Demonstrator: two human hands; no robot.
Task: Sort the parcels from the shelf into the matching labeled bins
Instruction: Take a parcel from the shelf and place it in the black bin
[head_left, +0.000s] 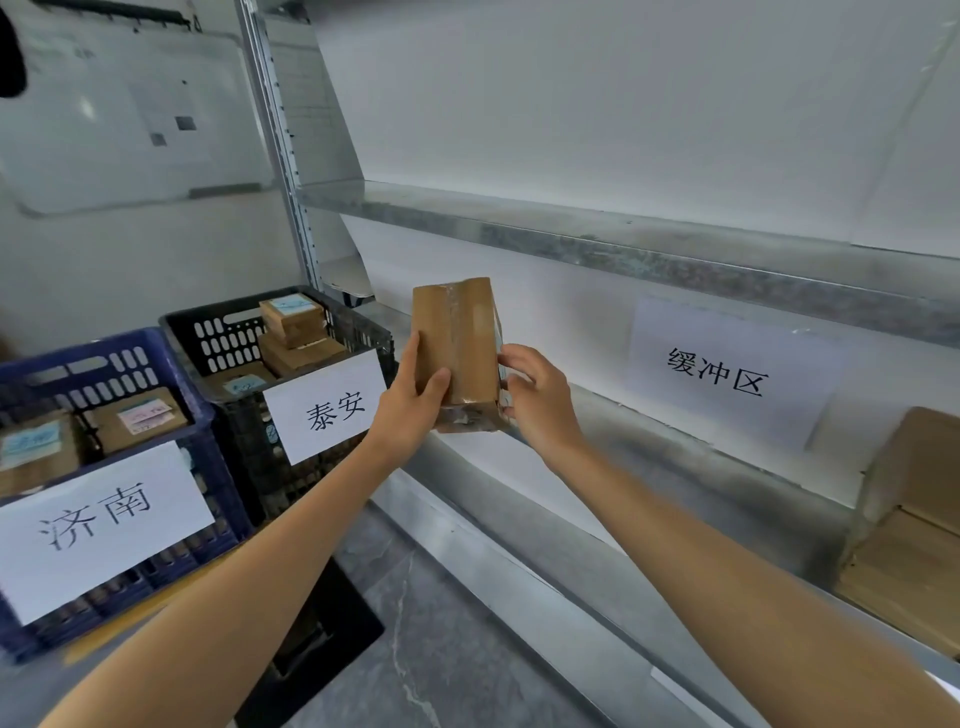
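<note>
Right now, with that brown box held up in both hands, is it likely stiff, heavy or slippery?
Probably stiff: the box shows straight edges and flat faces under the grip. Likely light, since the left hand and right hand hold it upright by its sides alone. The glossy tape may feel a bit slick.

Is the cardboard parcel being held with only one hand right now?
No, the left hand and the right hand both grip the taped cardboard parcel from opposite sides.

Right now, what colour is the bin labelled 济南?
The bin is dark blue, clearest in the head view.
</note>
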